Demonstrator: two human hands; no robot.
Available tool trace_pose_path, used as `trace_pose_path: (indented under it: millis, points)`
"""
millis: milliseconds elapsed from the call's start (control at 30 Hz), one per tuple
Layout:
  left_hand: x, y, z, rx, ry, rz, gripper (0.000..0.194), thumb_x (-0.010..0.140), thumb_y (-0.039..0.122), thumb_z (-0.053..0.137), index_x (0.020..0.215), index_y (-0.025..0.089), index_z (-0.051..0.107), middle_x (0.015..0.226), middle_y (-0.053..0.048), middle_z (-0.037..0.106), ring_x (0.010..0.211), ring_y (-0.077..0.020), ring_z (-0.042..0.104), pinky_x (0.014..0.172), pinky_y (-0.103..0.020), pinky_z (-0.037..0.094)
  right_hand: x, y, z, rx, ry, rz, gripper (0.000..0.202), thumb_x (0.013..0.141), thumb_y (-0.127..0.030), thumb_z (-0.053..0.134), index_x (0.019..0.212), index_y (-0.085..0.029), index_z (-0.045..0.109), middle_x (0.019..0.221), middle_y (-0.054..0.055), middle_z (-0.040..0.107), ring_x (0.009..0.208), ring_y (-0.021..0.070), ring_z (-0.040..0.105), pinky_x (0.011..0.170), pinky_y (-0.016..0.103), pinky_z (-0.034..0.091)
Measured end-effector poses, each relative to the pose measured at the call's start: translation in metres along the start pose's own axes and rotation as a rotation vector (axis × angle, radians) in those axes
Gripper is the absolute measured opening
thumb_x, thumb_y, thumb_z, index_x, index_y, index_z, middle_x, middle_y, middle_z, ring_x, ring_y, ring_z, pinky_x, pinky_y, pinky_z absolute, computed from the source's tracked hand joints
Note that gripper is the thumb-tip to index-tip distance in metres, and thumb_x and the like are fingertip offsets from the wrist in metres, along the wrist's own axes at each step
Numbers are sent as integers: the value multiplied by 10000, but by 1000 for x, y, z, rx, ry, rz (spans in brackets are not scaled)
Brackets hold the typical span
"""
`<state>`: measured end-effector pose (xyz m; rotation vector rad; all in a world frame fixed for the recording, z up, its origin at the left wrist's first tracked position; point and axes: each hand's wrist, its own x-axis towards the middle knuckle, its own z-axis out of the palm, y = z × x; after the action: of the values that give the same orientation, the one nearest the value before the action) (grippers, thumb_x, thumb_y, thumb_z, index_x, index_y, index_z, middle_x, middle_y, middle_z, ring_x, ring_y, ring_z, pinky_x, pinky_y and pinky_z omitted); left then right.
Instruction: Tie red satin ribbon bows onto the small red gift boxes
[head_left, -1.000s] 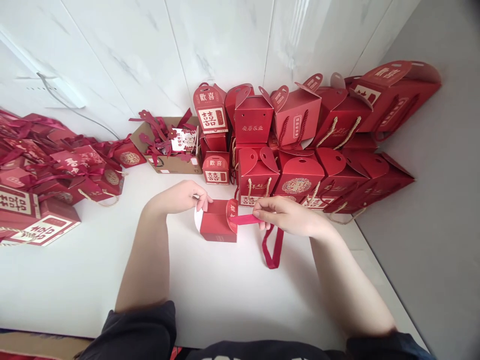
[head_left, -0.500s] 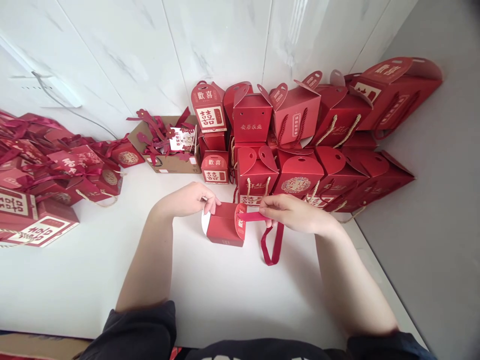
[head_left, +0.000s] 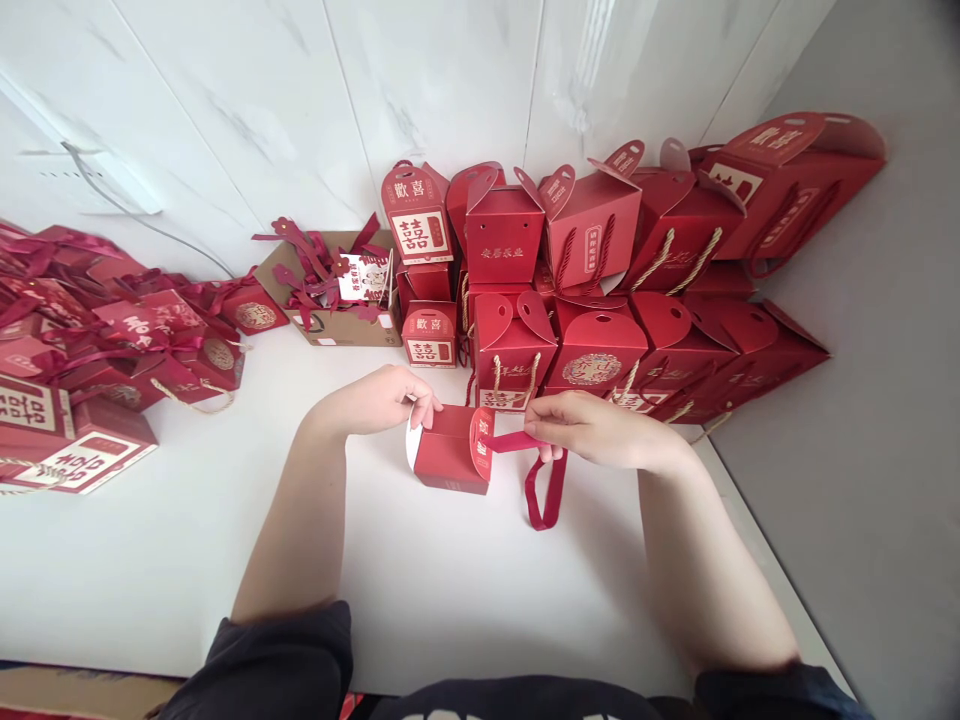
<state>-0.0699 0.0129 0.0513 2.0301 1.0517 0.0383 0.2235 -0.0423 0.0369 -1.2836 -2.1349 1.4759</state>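
In the head view, the small red box (head_left: 454, 450) stood on the white desk (head_left: 420, 580), left hand (head_left: 405, 398) curled at its left end, though whether it gripped could not be told. The right hand (head_left: 566, 428) pinched the ribbon (head_left: 514, 442) running from the right flap (head_left: 481, 446). Stacked gift boxes (head_left: 592, 345) crowded close behind that hand, an open carton (head_left: 349, 328) left of them.

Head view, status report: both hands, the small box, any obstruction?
Left hand at small red box, left end. Right hand pinching red ribbon, which reaches the right flap. Stacked boxes close behind; no visible obstruction.
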Motion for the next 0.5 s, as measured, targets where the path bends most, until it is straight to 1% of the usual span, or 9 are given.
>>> trace_pose_path:
  millis: [100,300,433,500]
  points:
    - [0,0,0,8,-2,-1,239,586,46,353,556,191,540,805,-13,717,1084,-203,648,834,-272,508,3,-1,1,3,25,-9,322,951,-446,461,765,-202,556,742,3,633,641,147,542,613,276,386]
    - [0,0,0,16,-6,-2,250,584,34,343,553,189,537,801,-7,716,1076,-193,650,826,-257,502,3,-4,2,44,-4,-18,321,957,-450,460,803,-193,576,750,12,641,681,154,563,636,277,402]
    - [0,1,0,36,-9,11,268,584,21,337,561,186,547,812,-4,716,1073,-186,647,812,-247,494,2,-5,2,53,29,-22,328,963,-451,458,815,-189,588,759,10,639,654,139,540,618,272,388]
    - [0,2,0,64,-8,25,285,594,12,336,578,183,564,826,-6,719,1049,-185,651,798,-244,488,3,-5,2,66,37,-16,332,967,-449,452,822,-186,594,767,16,647,662,141,552,626,276,397]
